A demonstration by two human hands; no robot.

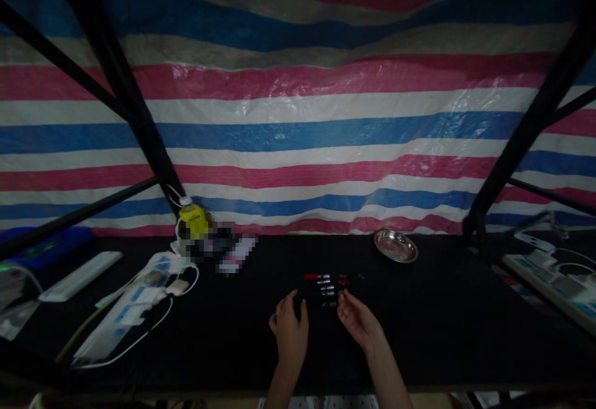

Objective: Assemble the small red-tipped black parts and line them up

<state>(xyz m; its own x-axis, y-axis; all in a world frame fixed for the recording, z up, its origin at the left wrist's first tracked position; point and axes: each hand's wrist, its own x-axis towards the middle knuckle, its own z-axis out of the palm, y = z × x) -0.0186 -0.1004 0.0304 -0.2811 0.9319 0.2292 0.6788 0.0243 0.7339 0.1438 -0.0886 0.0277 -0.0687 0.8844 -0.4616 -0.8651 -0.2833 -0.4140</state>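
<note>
Several small red- and silver-tipped dark pens [326, 287] lie in a row near the black table's [442, 322] front edge, within easy reach. Left hand [289, 328] rests loosely curled beside them, holding nothing; right hand [357, 321], fingers half open, touches the row's end, grip unclear.

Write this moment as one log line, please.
left hand: beside pens | right hand: fingertips at pens | metal dish: apart, far right
</note>
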